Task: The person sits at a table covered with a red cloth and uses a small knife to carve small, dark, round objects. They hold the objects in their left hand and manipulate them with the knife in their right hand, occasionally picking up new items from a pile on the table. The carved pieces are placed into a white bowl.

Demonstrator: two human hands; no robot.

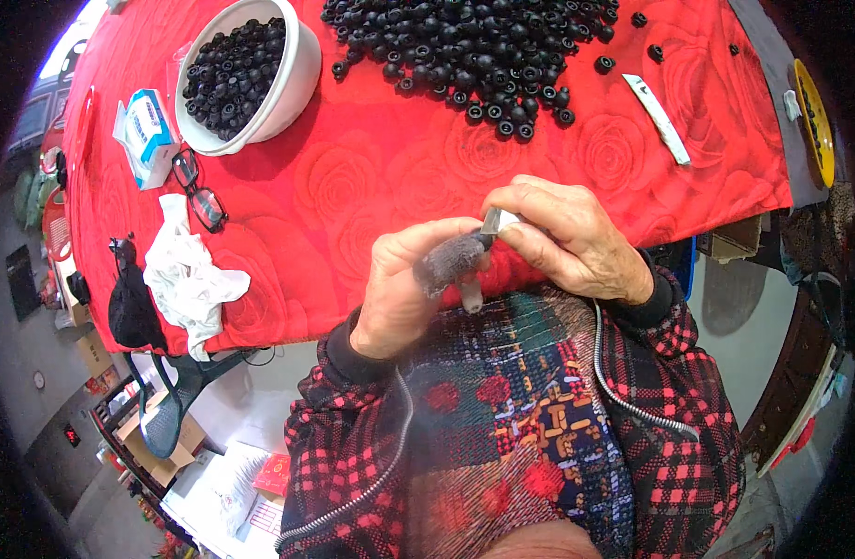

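Fingers of the left hand (386,279), to the right of the white bowl (302,79) and nearer the wearer, are drawn together, apparently around a small black part (484,239); a fuzzy grey covering (451,264) hides most of that grip. Beside them, the right hand (576,244) has thumb and forefinger clamped on a short metal blade (491,221), probably stiff and sharp, best held by its back. The part should be light, hard and rather slippery, best taken by its rounded sides, away from the edge. Around them, a rose-patterned red tablecloth (353,177) runs under the bowl; a heap of black parts (465,56) bars the space right of it. Rumpled white cloth (181,275) lies on the bowl's near side, a blue-and-white tissue pack (148,130) just left of it, black-framed eyeglasses (207,207) close by its near rim, where a sleeve might catch them, and a slim white packet (656,116) well to its right.
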